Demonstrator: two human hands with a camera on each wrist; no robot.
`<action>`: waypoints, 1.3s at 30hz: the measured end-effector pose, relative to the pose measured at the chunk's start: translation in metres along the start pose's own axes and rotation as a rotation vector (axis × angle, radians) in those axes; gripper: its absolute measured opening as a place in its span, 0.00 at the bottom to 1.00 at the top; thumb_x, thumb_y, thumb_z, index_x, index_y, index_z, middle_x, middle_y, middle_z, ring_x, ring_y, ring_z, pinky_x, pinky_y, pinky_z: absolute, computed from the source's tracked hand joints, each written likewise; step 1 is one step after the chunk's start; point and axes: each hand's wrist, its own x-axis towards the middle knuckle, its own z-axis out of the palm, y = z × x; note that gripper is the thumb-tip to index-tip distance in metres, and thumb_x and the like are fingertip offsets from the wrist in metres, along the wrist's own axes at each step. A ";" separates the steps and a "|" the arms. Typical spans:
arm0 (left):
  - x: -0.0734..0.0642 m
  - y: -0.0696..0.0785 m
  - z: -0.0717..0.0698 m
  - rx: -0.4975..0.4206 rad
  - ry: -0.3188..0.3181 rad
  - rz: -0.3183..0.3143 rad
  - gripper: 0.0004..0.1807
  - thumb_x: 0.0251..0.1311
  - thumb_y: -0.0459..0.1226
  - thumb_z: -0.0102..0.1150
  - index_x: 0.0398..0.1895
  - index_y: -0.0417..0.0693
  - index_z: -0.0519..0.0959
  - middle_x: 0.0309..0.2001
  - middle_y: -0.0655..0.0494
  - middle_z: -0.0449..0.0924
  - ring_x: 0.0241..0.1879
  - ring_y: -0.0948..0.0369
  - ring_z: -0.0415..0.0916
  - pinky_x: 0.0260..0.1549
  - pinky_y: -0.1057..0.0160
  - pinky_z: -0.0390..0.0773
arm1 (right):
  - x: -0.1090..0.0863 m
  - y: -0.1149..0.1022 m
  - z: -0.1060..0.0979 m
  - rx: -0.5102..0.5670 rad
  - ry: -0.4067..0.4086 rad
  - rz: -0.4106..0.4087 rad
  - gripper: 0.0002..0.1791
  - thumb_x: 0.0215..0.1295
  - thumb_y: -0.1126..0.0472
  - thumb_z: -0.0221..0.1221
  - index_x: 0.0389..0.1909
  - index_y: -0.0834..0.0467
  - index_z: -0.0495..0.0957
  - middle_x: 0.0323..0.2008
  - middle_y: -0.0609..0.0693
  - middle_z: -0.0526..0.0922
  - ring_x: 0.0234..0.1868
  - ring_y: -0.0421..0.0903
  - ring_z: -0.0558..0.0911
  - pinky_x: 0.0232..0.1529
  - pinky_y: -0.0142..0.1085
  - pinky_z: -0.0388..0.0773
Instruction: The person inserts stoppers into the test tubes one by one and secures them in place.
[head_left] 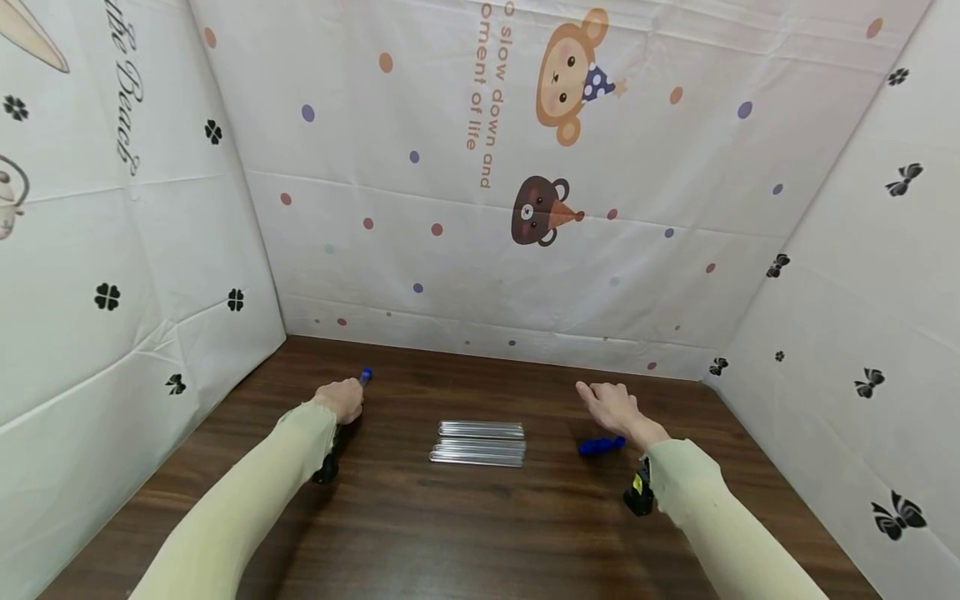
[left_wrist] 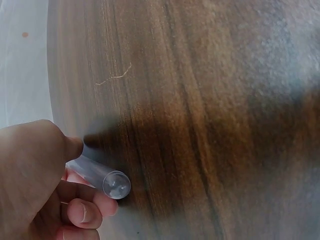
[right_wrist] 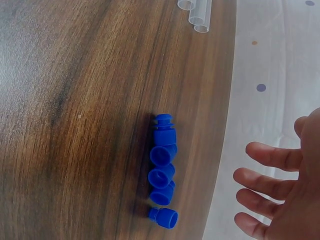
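My left hand (head_left: 341, 401) grips a clear plastic test tube (left_wrist: 92, 171) between thumb and fingers, over the left of the table. The tube's rounded bottom faces the left wrist view, and a blue cap (head_left: 367, 375) tops its far end in the head view. On the right, my right hand (head_left: 613, 408) is held over the table with fingers spread, holding nothing. Below it several blue stoppers (right_wrist: 162, 177) lie in a row, hollow ends mostly turned up toward the right wrist view. Several clear test tubes (head_left: 480, 454) lie side by side between the hands.
The dark wood-grain table (head_left: 420, 533) is bounded by a printed white cloth (head_left: 450, 250) at the back and on both sides. Dark wrist-worn cameras (head_left: 639, 492) sit under both sleeves.
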 end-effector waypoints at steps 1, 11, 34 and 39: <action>0.000 0.000 0.000 0.002 0.009 0.009 0.10 0.68 0.36 0.49 0.39 0.35 0.74 0.33 0.45 0.75 0.23 0.55 0.72 0.24 0.56 0.75 | 0.000 0.000 0.000 -0.001 0.001 0.001 0.35 0.78 0.44 0.33 0.64 0.71 0.66 0.63 0.70 0.70 0.65 0.74 0.62 0.59 0.69 0.59; 0.006 -0.004 0.003 -0.028 0.096 0.009 0.21 0.71 0.41 0.46 0.17 0.45 0.72 0.19 0.53 0.73 0.19 0.58 0.71 0.22 0.57 0.74 | -0.003 0.006 0.000 -0.005 0.018 0.030 0.35 0.78 0.45 0.32 0.63 0.71 0.68 0.59 0.69 0.74 0.63 0.74 0.65 0.57 0.69 0.61; 0.006 0.021 -0.011 0.075 0.380 0.201 0.12 0.72 0.37 0.44 0.49 0.40 0.73 0.48 0.39 0.75 0.51 0.42 0.69 0.47 0.42 0.71 | -0.003 0.011 0.002 0.013 0.011 0.020 0.33 0.78 0.46 0.33 0.61 0.70 0.70 0.56 0.67 0.77 0.61 0.73 0.68 0.56 0.68 0.62; 0.008 0.044 -0.014 0.006 0.368 0.249 0.13 0.71 0.38 0.46 0.50 0.39 0.73 0.46 0.40 0.77 0.48 0.44 0.74 0.44 0.46 0.77 | -0.003 0.011 0.003 0.010 0.000 0.018 0.34 0.78 0.46 0.32 0.64 0.71 0.67 0.60 0.70 0.73 0.63 0.74 0.64 0.58 0.69 0.60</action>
